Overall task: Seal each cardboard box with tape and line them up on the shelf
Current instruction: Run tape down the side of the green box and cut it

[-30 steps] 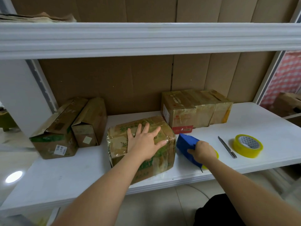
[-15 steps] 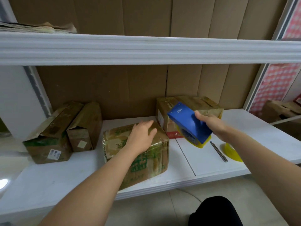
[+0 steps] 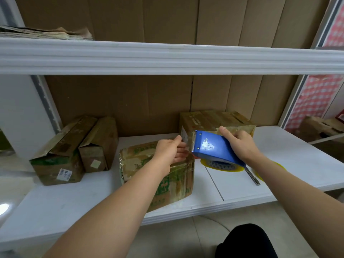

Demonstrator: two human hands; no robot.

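A: Head view, go; hands first.
B: Right hand [image 3: 240, 144] grips the blue tape dispenser [image 3: 214, 148], fingers curled over its top; it's held in the air above the shelf [image 3: 279, 164], beside the front box [image 3: 158, 172]; left hand [image 3: 170, 150] at the dispenser's toothed end, thumb and fingers apparently pinching the tape end; the tape itself is too clear to make out.
A: Boxes?
B: Front box near the shelf edge, wrapped in glossy tape, under the left hand; taped box [image 3: 217, 121] at the back right; two boxes [image 3: 74, 148] at the left, side by side, touching.
A: Other stuff?
B: Yellow tape roll [image 3: 223, 167] flat on the shelf under the dispenser; utility knife [image 3: 252, 176] just right of it; flattened cardboard [image 3: 46, 33] on the upper shelf [image 3: 167, 56].
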